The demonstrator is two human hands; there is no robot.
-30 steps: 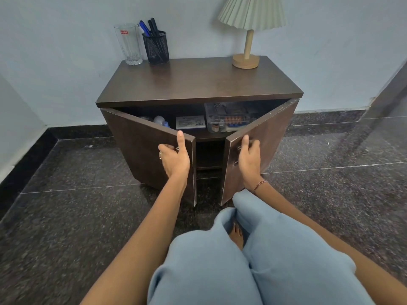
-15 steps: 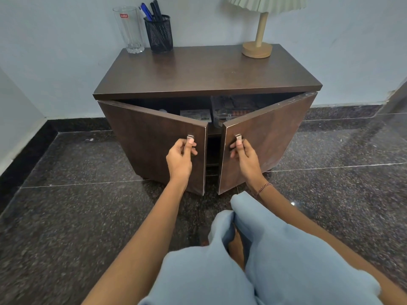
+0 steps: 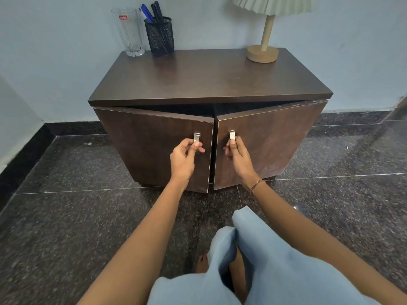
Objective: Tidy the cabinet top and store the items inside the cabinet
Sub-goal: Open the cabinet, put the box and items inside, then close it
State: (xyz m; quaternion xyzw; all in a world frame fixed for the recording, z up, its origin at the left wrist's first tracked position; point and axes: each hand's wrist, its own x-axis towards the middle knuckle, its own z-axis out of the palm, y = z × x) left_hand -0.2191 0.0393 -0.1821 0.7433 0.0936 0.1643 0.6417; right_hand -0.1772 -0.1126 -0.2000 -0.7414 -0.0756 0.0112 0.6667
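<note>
On door handles, both hands [image 3: 184, 157] pinch shut.

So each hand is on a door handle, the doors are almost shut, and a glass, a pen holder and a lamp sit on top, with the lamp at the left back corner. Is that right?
Nearly. The head view shows the lamp at the right back corner; the glass and pen holder are at the left back. The rest holds: the left hand and right hand each hold a door handle, and the doors are almost shut.
</note>
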